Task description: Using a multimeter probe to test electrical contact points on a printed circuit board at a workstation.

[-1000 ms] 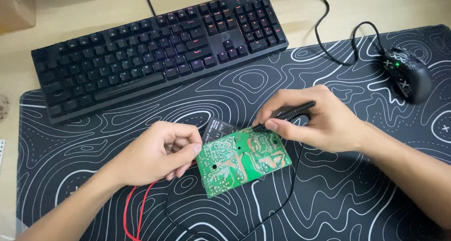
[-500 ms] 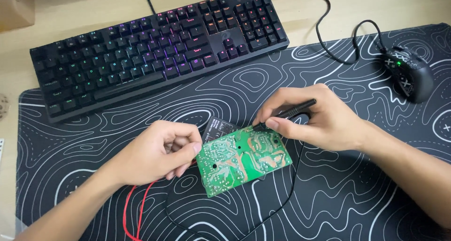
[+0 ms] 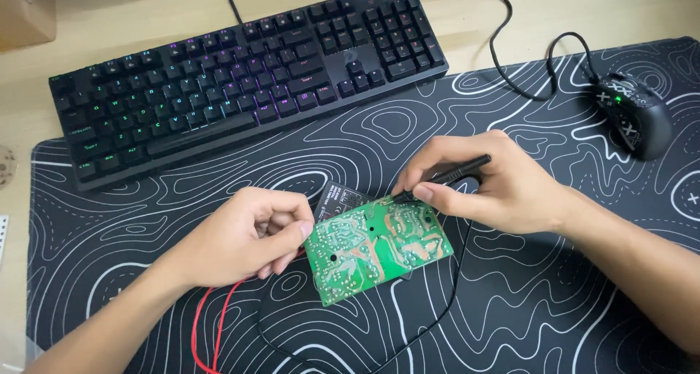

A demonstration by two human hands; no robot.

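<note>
A green circuit board (image 3: 375, 248) lies solder side up on a black desk mat (image 3: 510, 286) with white contour lines. My left hand (image 3: 244, 235) is curled at the board's left edge, thumb against it, over a red lead (image 3: 205, 323). My right hand (image 3: 485, 184) grips a black probe (image 3: 445, 176) like a pen, its tip touching the board's upper right area. A black lead (image 3: 430, 323) runs from under the board toward the near edge. A small black component (image 3: 341, 199) peeks out behind the board.
A black keyboard (image 3: 248, 75) with coloured backlit keys sits across the back, half on the mat. A black mouse (image 3: 633, 115) with a cable rests at the right. A wooden desk (image 3: 109, 17) surrounds the mat, with a cardboard box (image 3: 25, 13) at the back left.
</note>
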